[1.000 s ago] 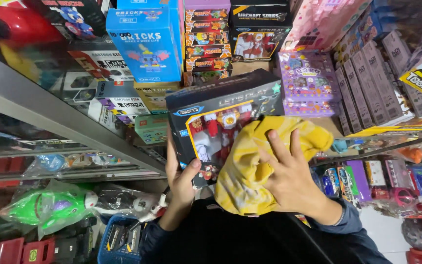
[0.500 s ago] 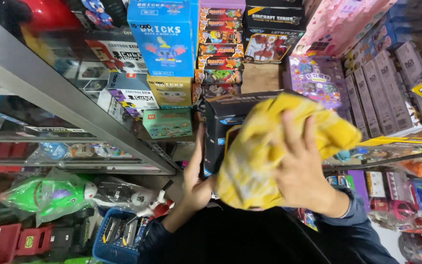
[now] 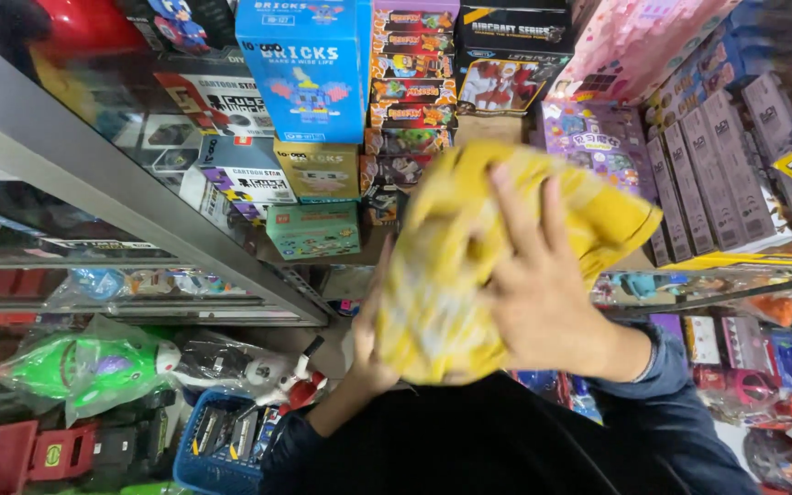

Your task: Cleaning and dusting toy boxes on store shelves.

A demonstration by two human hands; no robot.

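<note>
Wiping step, seen from the head camera: the right hand (image 3: 543, 302) presses its spread grip flat on a crumpled yellow cloth (image 3: 469, 266), held up before shelves of boxed toys. The left hand (image 3: 373, 353) steadies whatever lies beneath at its left edge; its grip is hidden, so open or closed cannot be told. The next stroke seemingly needs that covered item held firm.

sleeves: dark blue, long, cuffs pushed up the forearms | right hand (image 3: 543, 307): bare | left hand (image 3: 373, 353): bare
</note>
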